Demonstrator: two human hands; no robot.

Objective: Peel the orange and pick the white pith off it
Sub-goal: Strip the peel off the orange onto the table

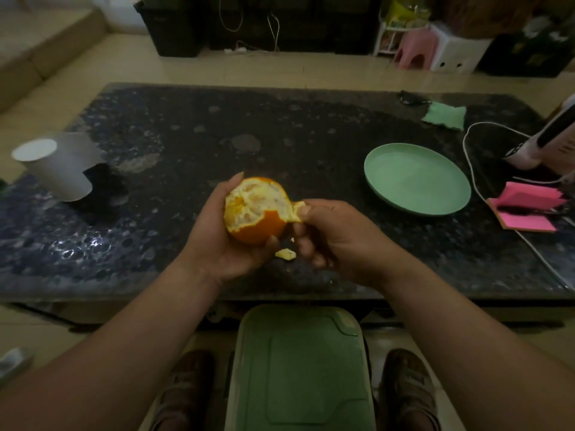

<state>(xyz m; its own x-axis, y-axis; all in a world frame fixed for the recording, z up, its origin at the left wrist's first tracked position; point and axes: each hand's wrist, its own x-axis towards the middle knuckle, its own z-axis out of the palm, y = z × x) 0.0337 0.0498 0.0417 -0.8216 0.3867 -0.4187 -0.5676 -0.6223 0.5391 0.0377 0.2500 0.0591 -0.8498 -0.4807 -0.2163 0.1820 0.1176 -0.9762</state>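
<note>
Over the near middle of the dark table, the left hand cups the half-peeled orange, fingers curled round it. At its 3 o'clock the right hand pinches a peel strip attached to the fruit. A peel scrap lies at the orange's 5 o'clock, a green plate at 2 o'clock

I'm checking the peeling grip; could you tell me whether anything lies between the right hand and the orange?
Nothing visible does: the right hand pinches a peel strip attached to the orange, which the left hand holds.
</note>
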